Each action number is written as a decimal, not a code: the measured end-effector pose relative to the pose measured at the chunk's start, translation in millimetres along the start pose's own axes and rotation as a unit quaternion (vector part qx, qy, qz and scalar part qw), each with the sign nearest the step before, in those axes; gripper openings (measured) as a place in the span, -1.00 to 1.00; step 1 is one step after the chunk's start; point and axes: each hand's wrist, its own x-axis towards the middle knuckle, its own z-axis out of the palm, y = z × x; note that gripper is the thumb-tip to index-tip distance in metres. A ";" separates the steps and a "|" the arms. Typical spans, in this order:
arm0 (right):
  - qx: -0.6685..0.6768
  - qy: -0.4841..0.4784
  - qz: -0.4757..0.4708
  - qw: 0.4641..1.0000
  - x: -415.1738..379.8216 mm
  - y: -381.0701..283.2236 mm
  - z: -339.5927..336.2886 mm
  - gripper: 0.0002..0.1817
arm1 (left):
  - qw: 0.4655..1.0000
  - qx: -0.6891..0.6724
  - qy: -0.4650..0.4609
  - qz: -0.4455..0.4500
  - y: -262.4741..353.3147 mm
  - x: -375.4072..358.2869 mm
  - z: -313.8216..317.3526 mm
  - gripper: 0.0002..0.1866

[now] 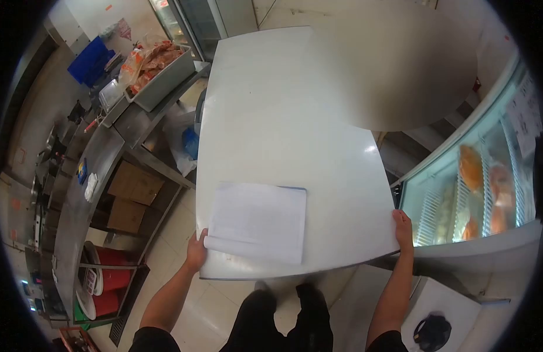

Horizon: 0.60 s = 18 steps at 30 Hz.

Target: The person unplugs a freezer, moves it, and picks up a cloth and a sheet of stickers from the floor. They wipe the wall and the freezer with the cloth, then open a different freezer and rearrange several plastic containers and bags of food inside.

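Note:
A large white tabletop stretches away in front of me. My left hand grips its left edge near the front corner, with the fingertips partly hidden. On the opposite side, my right hand is closed around the right edge. White sheets of paper lie on the near left part of the table, close to my left hand. Their lower left edge curls up, and a thin blue strip shows at the upper right. Neither hand appears to hold the paper.
Left of the table runs a metal counter, with a bin of bagged meat at its far end. Red buckets sit underneath. A lit glass-front fridge with food stands at right. A blurred patch hides the far right.

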 end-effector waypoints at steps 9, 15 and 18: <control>0.016 0.043 -0.015 0.999 -95.9 20.3 34.7 -0.48 | 0.997 0.052 -0.019 0.046 -57.5 -11.8 -69.9 -0.41; 0.097 0.077 -0.014 0.992 -199.0 -4.5 70.2 -0.59 | 0.992 0.044 -0.017 0.116 -111.0 -10.6 -131.1 -0.44; 0.096 0.082 -0.034 0.991 -246.8 3.9 91.4 -0.59 | 0.982 0.129 -0.001 0.138 -132.0 -17.1 -166.4 -0.45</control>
